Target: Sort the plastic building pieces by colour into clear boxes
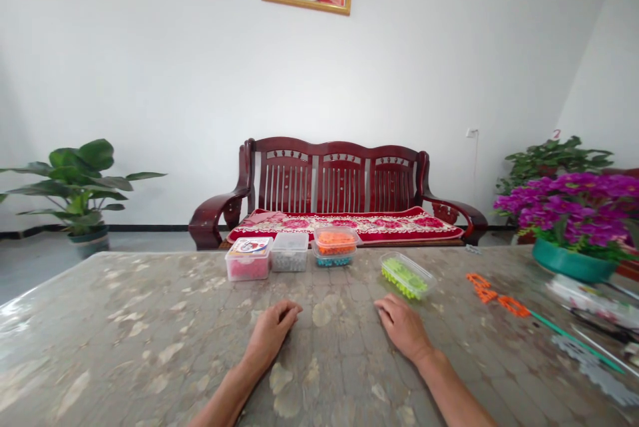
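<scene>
My left hand [273, 329] rests on its side on the patterned table, fingers loosely curled together, with no object showing in it. Opposite it, my right hand [403, 327] lies on the table, its fingers also folded in and nothing visible in them. Just beyond my right hand is a clear plastic tub of lime green pieces [405, 277]. Farther off, left of it, a tub of orange pieces [335, 241] is stacked on one with blue pieces [333, 261]. Beside these stand a box of grey pieces [290, 259] and a lidded box of pink pieces [248, 269].
On the table's right lie linked orange pieces [499, 295], a green stick [574, 339] and grey gear-like pieces [594, 367]. Purple flowers [574, 207] fill a teal pot [574, 261] there. A wooden bench [342, 174] stands behind the table [164, 354].
</scene>
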A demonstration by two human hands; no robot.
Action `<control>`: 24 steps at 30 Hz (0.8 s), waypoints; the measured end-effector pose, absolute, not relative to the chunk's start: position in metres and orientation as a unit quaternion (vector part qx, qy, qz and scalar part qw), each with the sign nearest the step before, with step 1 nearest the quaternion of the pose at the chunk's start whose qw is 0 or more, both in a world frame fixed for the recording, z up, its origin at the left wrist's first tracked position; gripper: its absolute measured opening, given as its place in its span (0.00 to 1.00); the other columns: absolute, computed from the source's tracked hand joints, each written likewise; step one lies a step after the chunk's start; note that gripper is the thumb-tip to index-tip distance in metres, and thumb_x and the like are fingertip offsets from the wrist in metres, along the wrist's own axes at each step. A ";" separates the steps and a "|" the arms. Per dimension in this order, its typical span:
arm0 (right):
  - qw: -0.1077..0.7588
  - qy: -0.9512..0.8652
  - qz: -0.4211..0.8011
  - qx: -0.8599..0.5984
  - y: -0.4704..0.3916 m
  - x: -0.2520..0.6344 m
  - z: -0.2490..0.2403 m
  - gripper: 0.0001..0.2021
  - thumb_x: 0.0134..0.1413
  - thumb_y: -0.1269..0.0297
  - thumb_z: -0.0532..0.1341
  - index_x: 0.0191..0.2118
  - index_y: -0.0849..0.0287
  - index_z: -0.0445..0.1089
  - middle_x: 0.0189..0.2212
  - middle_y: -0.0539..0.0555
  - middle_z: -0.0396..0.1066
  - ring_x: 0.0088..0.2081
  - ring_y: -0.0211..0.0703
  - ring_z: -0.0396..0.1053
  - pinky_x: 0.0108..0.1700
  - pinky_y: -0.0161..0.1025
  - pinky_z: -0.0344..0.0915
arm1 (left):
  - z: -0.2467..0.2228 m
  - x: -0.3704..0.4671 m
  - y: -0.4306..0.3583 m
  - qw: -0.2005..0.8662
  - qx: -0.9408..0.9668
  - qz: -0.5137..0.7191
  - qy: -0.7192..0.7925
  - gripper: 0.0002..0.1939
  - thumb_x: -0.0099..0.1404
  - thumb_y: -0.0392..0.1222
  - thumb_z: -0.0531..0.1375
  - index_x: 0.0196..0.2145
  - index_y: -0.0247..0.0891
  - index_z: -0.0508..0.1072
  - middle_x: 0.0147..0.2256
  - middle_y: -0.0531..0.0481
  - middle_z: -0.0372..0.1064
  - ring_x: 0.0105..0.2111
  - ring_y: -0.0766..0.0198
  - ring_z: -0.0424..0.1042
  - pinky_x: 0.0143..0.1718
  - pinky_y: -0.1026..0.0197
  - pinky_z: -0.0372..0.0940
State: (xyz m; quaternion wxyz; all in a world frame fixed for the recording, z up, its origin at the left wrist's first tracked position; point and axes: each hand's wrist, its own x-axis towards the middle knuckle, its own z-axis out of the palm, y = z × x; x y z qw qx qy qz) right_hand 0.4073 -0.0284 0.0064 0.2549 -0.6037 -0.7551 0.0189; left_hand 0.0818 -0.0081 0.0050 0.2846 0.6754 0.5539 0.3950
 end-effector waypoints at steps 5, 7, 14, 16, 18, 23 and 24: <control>0.256 -0.749 0.030 -0.610 -0.026 0.410 0.006 0.16 0.58 0.68 0.50 0.42 0.55 0.75 0.41 0.56 0.74 0.45 0.47 0.71 0.48 0.41 0.65 | 0.006 0.082 -0.009 0.270 0.686 0.398 0.546 0.16 0.59 0.48 0.54 0.32 0.40 0.79 0.29 0.52 0.78 0.33 0.55 0.76 0.36 0.61 0.64; 0.261 -0.749 0.030 -0.608 -0.026 0.410 0.005 0.16 0.57 0.68 0.50 0.42 0.55 0.75 0.41 0.56 0.74 0.45 0.47 0.71 0.48 0.41 0.65 | 0.005 0.082 -0.009 0.269 0.688 0.394 0.547 0.16 0.59 0.48 0.53 0.33 0.39 0.79 0.29 0.51 0.77 0.33 0.56 0.75 0.36 0.61 0.64; 0.300 -0.711 0.043 -0.635 -0.012 0.404 0.004 0.16 0.58 0.66 0.51 0.46 0.56 0.74 0.43 0.56 0.75 0.46 0.46 0.72 0.48 0.39 0.64 | 0.003 0.081 -0.006 0.276 0.681 0.389 0.555 0.18 0.59 0.49 0.52 0.36 0.38 0.78 0.29 0.51 0.76 0.32 0.57 0.74 0.35 0.62 0.63; 0.324 -0.697 0.049 -0.638 0.003 0.398 0.015 0.17 0.58 0.66 0.52 0.47 0.57 0.74 0.44 0.57 0.76 0.47 0.47 0.72 0.49 0.39 0.64 | 0.002 0.081 -0.005 0.281 0.679 0.391 0.554 0.18 0.59 0.49 0.52 0.36 0.38 0.78 0.29 0.51 0.76 0.32 0.57 0.74 0.35 0.61 0.63; 0.352 -0.677 0.065 -0.643 0.024 0.392 0.031 0.17 0.57 0.66 0.53 0.49 0.58 0.74 0.44 0.58 0.76 0.48 0.47 0.72 0.51 0.40 0.63 | 0.000 0.080 -0.005 0.283 0.678 0.391 0.554 0.19 0.59 0.49 0.52 0.37 0.38 0.78 0.29 0.51 0.76 0.32 0.57 0.74 0.36 0.61 0.63; 0.396 -0.612 0.092 -0.678 0.089 0.381 0.068 0.18 0.59 0.65 0.52 0.51 0.59 0.71 0.49 0.60 0.74 0.52 0.49 0.69 0.54 0.41 0.61 | -0.004 0.080 -0.004 0.286 0.673 0.392 0.559 0.19 0.59 0.50 0.53 0.37 0.39 0.78 0.30 0.51 0.76 0.33 0.57 0.74 0.37 0.61 0.63; 0.398 -0.601 0.102 -0.686 0.101 0.380 0.072 0.17 0.60 0.64 0.52 0.50 0.60 0.72 0.47 0.60 0.74 0.50 0.49 0.69 0.51 0.41 0.63 | -0.004 0.080 -0.004 0.287 0.671 0.392 0.560 0.19 0.59 0.50 0.53 0.37 0.39 0.78 0.29 0.51 0.76 0.32 0.57 0.74 0.36 0.61 0.63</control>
